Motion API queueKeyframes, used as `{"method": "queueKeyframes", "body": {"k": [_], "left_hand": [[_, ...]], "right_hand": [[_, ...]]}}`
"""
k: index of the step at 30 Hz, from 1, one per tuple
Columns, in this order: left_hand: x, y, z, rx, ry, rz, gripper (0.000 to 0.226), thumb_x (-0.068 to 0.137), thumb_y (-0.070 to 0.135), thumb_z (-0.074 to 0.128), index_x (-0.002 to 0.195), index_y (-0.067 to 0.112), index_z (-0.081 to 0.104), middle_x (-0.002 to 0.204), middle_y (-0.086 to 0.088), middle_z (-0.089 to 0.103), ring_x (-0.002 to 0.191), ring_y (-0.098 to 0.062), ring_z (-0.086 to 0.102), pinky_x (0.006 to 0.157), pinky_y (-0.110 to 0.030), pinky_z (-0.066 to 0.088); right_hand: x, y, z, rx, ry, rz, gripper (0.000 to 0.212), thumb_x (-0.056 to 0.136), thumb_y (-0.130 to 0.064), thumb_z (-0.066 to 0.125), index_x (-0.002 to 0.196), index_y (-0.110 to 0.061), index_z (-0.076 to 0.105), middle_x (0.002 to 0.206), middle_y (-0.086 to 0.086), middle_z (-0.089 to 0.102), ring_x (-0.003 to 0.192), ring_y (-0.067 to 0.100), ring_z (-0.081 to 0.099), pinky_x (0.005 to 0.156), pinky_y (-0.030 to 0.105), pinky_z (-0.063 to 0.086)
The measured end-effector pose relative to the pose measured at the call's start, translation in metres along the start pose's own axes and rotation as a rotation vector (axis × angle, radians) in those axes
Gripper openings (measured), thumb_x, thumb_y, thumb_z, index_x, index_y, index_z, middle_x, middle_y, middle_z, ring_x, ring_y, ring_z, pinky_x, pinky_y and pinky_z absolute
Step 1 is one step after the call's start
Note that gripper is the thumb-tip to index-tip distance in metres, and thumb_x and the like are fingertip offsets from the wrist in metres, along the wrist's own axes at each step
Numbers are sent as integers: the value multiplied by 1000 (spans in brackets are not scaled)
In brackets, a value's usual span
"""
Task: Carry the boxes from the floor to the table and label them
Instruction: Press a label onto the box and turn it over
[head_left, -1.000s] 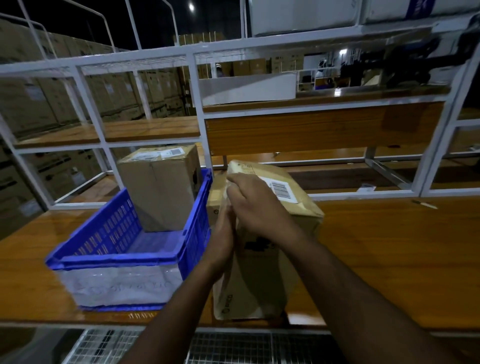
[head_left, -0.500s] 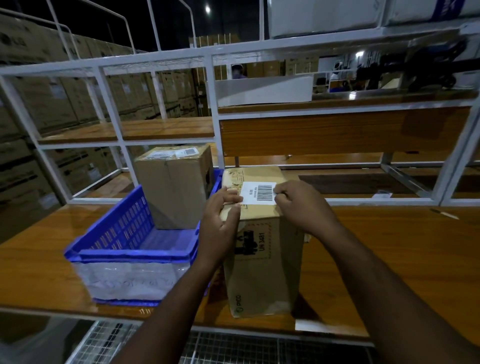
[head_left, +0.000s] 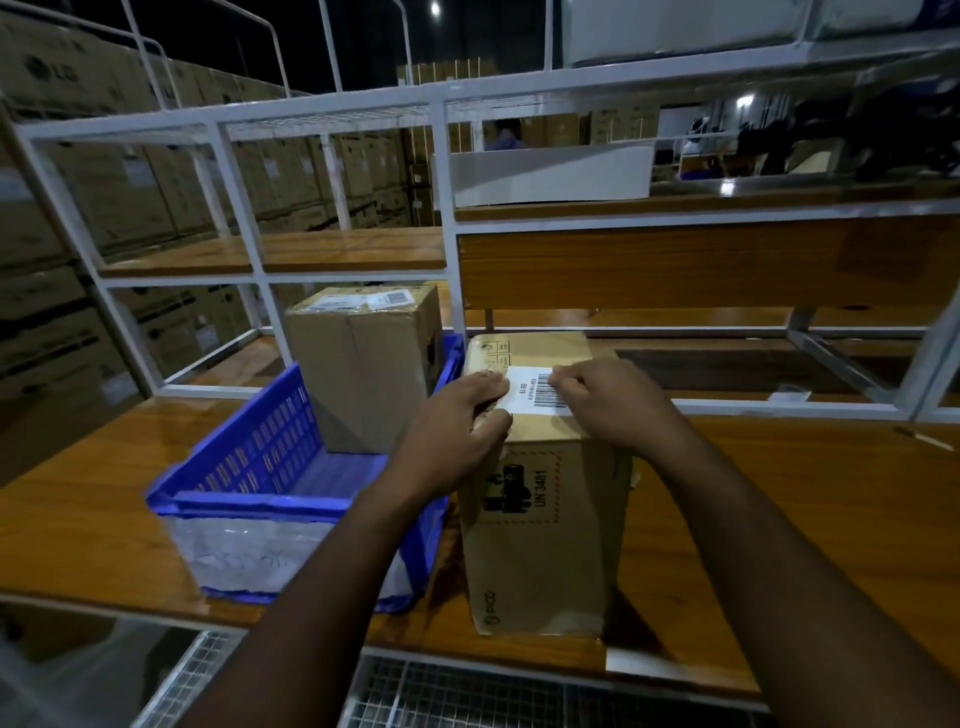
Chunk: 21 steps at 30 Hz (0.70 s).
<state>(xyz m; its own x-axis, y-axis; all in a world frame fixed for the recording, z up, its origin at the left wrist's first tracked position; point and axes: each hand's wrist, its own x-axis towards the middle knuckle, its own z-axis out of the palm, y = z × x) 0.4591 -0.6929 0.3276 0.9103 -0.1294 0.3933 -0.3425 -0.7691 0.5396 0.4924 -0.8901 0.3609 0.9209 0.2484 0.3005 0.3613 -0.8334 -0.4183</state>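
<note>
Your left hand (head_left: 457, 421) and right hand (head_left: 613, 405) press flat fingers on the white label (head_left: 535, 389), on top of the tall box (head_left: 545, 519) standing on the table (head_left: 779, 519) beside the blue crate (head_left: 249, 499).

box (head_left: 545, 519) on table (head_left: 779, 519), right of crate (head_left: 249, 499) holding second box (head_left: 363, 364).

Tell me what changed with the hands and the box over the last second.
A second ago the box was tilted, the right hand on top and the left hand at its side. Now it stands upright on the table, and both hands press the barcode label flat from either side. The blue crate and the box inside it stayed put.
</note>
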Motion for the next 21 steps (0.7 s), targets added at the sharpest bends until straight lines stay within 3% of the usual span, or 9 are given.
{"method": "queueKeyframes", "body": {"k": [2,6,7,9,11,15,18,21], "left_hand": [[5,3,-7,37,-28,-7,46,99,38,50,142,23,57,148,5,53,130,-8,50,101,-24,43],[22,16,-20,100,-80,-12,34,103,33,47,126,15,66,123,-6,67,98,-13,61,82,-32,52],[26,16,-19,107,-112,-4,35,103,35,47,129,18,63,126,-4,65,103,-13,61,86,-34,54],[32,12,-12,136,-212,-9,47,103,39,45,147,21,48,152,-2,48,134,-16,48,112,-37,41],[36,6,-6,172,-232,-24,57,103,40,45,156,21,36,164,2,30,148,-15,28,121,-36,26],[41,3,-5,252,-168,-8,67,92,56,39,151,23,44,160,3,38,150,-15,23,120,-50,25],[43,1,-3,290,-187,6,75,85,58,34,150,23,44,161,5,34,154,-11,7,122,-58,15],[44,-2,-4,213,-215,-9,69,91,55,40,151,22,41,162,1,32,153,-14,13,123,-52,18]], "right_hand": [[5,-2,-2,-33,-13,-15,36,103,-35,43,110,-17,74,102,5,71,87,19,61,78,38,53],[9,-3,0,20,-153,-71,39,105,-32,39,137,-14,54,139,10,55,122,25,49,100,38,40],[10,-2,0,35,-175,-65,42,106,-32,38,142,-13,49,145,11,49,129,26,45,103,37,36],[16,1,-1,46,-202,-47,45,107,-31,36,146,-11,45,151,10,44,136,25,40,107,35,33],[22,6,-1,54,-199,-30,41,106,-31,37,139,-12,53,144,10,52,128,26,47,107,39,38],[37,12,-1,12,-164,-23,32,102,-35,43,119,-22,68,113,2,67,95,18,59,89,44,51],[45,13,1,-13,-123,-11,30,101,-33,47,111,-22,73,107,-1,70,90,18,61,83,39,53],[48,18,3,9,-106,-29,30,101,-32,48,105,-19,75,98,-2,72,77,18,61,64,32,44]]}}
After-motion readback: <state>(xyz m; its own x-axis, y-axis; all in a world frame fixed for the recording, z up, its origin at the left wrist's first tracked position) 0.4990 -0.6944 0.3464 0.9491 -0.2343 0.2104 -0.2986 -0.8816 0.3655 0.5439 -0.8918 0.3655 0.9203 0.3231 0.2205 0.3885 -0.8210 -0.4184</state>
